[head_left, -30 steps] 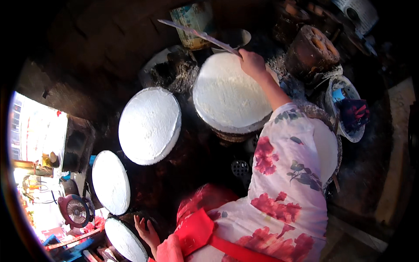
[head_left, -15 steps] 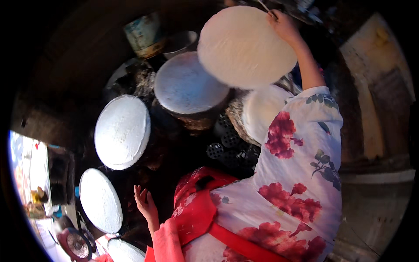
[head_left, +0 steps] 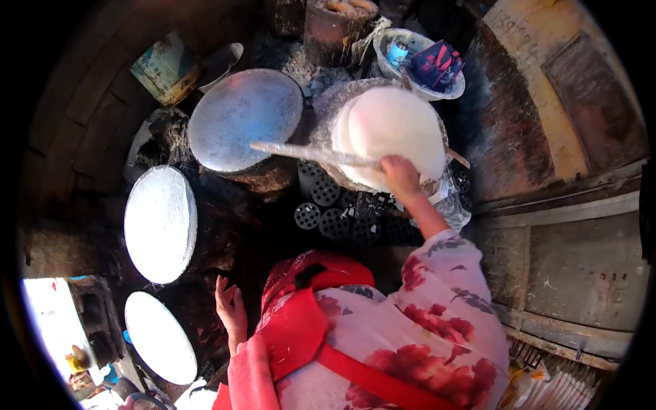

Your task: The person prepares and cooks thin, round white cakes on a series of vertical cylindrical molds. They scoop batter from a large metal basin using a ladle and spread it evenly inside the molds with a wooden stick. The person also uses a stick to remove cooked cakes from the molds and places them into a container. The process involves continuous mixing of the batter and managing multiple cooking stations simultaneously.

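Head view: right hand (head_left: 402,176) is gripping a long flat stick (head_left: 311,153), fingers closed round it, laying a thin, floppy, prob. tear-prone white sheet (head_left: 393,130) on the stack; left hand (head_left: 231,306) hanging spread, empty.

Dark sooty brick wall (head_left: 82,130), grimy metal panels (head_left: 581,266) right, bright daylight lower left.

Sooty dark floor (head_left: 273,232), honeycomb coal briquettes (head_left: 335,219), battered tin (head_left: 164,68), plastic basin (head_left: 454,85)
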A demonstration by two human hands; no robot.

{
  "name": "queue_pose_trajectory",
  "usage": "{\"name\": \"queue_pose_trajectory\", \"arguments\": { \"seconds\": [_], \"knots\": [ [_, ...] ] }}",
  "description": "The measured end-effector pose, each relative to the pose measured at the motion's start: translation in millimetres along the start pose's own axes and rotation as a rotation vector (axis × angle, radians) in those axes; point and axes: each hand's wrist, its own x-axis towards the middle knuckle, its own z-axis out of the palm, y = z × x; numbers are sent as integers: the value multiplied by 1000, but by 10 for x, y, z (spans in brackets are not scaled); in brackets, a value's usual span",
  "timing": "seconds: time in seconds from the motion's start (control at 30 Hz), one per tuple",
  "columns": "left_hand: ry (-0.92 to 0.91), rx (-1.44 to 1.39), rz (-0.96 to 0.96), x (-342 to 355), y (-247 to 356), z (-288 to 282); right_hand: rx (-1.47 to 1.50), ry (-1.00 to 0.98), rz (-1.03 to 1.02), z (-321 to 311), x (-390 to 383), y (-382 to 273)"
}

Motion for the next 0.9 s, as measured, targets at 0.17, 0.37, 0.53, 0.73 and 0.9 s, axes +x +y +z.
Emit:
{"name": "queue_pose_trajectory", "arguments": {
  "seconds": [0.17,0.37,0.53,0.73,0.9],
  "knots": [
    [-22,69,-42,2,5,-5,166,44,150,632,-321,-250],
    [-12,82,-98,-94,15,135,193,14,249,581,181,-418],
    [103,70,-277,-446,28,283,151,-232,309,727,211,-534],
    [363,-79,-493,-1123,-28,453,383,-31,88,561,648,-1112],
    [617,34,-516,-1625,308,493,703,-508,-611,525,696,-2411]
  ]
}}
